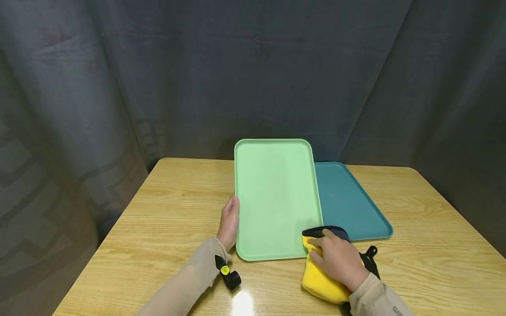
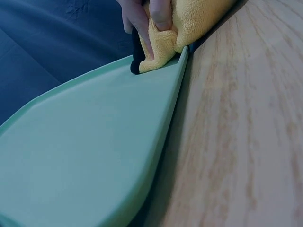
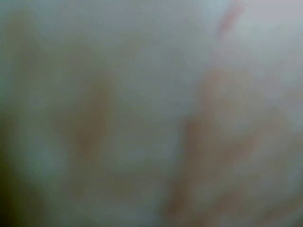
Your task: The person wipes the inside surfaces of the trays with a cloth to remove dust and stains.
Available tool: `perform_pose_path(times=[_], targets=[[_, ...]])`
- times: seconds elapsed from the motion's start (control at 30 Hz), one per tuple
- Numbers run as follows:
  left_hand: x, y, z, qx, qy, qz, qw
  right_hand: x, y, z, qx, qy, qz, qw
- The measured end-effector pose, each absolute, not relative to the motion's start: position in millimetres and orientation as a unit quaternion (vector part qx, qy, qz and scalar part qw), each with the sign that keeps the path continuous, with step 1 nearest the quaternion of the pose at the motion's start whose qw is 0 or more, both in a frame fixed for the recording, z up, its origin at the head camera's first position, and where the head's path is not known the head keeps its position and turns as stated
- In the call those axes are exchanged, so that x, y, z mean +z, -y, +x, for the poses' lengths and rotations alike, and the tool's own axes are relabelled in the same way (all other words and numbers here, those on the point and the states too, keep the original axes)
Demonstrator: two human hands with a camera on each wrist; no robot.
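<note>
A light green rectangular tray with a low raised rim stands tilted up in the head view. My left hand grips it at the left edge, the fingers hidden behind it. My right hand holds a folded yellow cloth with a dark reverse side and black border. The cloth lies against the tray's lower right corner, and in the left wrist view the fingers press the cloth onto that corner. Only a close blur fills the right wrist view.
Behind the green tray, a teal tray lies on the wooden table, partly covered by it. A dark grey curtain hangs behind the table. A black camera strap circles my left wrist.
</note>
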State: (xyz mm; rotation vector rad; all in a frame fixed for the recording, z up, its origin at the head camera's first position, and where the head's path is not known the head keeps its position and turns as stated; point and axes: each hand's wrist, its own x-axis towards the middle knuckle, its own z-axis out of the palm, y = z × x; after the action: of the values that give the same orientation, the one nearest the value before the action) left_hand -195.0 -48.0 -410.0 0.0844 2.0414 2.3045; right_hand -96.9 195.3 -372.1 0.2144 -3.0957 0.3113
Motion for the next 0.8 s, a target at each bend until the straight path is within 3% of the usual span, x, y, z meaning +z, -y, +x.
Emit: perform_pose_path(times=[0.8], targets=[[-412.4, 51.1, -199.2, 0.75, -0.66, 0.03, 0.021, -371.6, -194.4, -100.4, 0.129, 0.991, 0.033, -0.004]])
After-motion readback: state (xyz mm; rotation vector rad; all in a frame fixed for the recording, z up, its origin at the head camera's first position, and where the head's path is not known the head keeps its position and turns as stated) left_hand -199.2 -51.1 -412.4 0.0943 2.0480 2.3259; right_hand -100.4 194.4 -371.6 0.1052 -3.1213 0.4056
